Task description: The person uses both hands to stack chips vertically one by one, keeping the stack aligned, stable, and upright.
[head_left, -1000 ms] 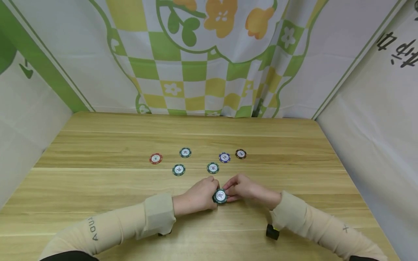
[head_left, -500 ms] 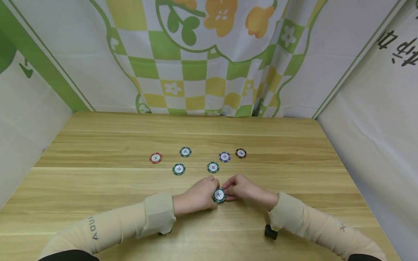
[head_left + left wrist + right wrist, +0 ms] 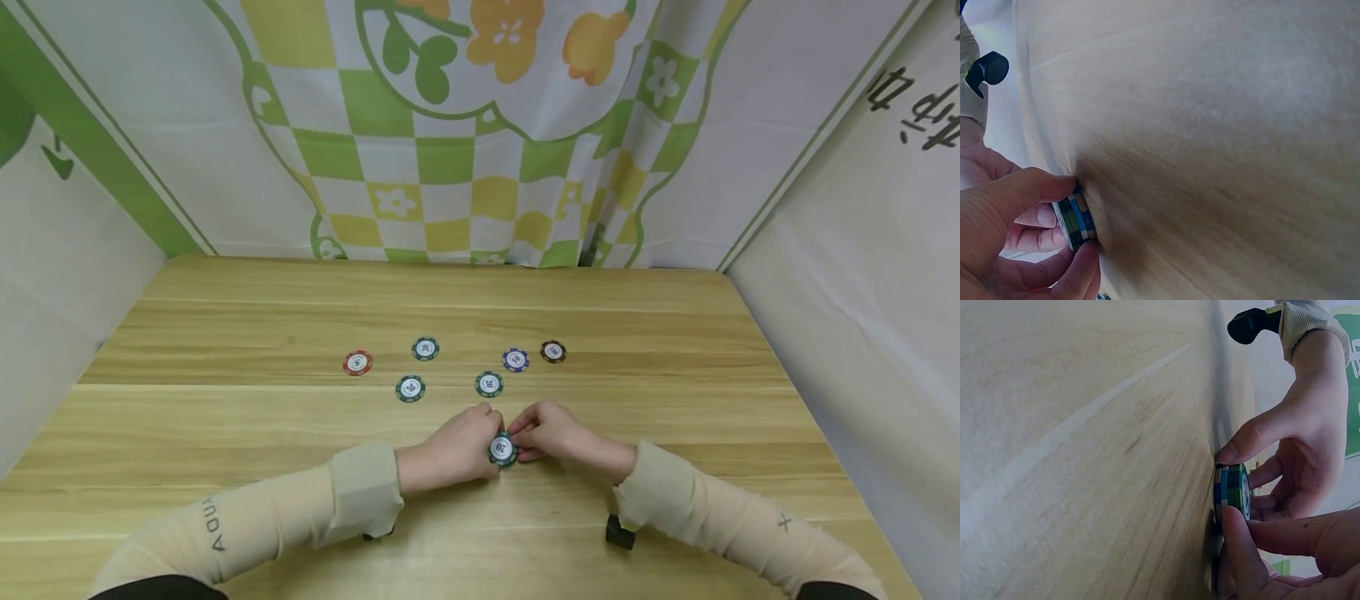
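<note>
A short stack of poker chips [image 3: 502, 450] stands on the table, with a green chip marked 20 on top. Seen from the side in the left wrist view, the stack [image 3: 1075, 220] has green layers above a blue one. My left hand [image 3: 459, 448] grips the stack from the left, its thumb at the near side and fingers at the far side. From the right, my right hand [image 3: 558, 433] pinches the stack's edge with thumb and fingertips. In the right wrist view the chips [image 3: 1230, 486] sit level between both hands. The palms' insides are partly hidden.
Beyond my hands lie loose single chips: a red one [image 3: 357, 362], green ones [image 3: 410, 388] such as the 20 [image 3: 489, 384], a blue 10 [image 3: 516, 360] and a dark one [image 3: 553, 352]. A patterned curtain [image 3: 450, 183] hangs behind the wooden table [image 3: 225, 333].
The top green chip has slid slightly left, over the stack, and my right hand has moved a little left with it. My left hand has stayed in place.
</note>
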The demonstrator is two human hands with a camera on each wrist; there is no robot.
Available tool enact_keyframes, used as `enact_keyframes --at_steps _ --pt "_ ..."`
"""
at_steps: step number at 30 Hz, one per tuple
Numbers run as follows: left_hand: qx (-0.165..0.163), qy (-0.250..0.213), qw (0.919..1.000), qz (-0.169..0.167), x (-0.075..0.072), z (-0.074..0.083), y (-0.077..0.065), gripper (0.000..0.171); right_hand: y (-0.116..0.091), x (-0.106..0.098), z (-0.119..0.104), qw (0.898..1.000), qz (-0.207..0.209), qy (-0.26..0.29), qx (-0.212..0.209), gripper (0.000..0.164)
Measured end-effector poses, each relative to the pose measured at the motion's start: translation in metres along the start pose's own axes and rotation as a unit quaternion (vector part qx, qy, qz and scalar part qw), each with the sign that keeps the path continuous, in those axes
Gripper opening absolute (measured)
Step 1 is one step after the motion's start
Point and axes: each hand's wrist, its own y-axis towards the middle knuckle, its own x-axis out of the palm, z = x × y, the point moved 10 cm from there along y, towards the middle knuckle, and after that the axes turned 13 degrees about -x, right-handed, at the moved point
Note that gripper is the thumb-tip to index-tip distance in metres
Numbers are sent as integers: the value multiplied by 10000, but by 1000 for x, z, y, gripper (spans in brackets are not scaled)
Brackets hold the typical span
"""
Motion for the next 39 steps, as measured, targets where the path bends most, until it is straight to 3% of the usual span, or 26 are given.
enact_keyframes --at_steps 9,15,20,24,32,39 --pt "51 6 10000 14 -1 1 -1 35 -1 1 1 10000 -46 -21 2 12" --pt "49 8 10000 3 -1 1 -1 35 3 -4 -3 9975 -213 -659 -123 10" --pt "30 38 10000 10 -1 1 -1 36 6 -17 -23 9804 -273 -1791 -770 6" --pt "60 121 9999 71 0 1 -1 36 7 -30 -39 9650 -126 -2376 -1105 6" --pt "99 230 9996 146 0 2 -1 36 10 -51 -50 9430 238 -3103 -1180 13" --pt "65 202 9997 118 -1 1 0 37 13 -65 -50 9344 438 -3327 -1193 23"
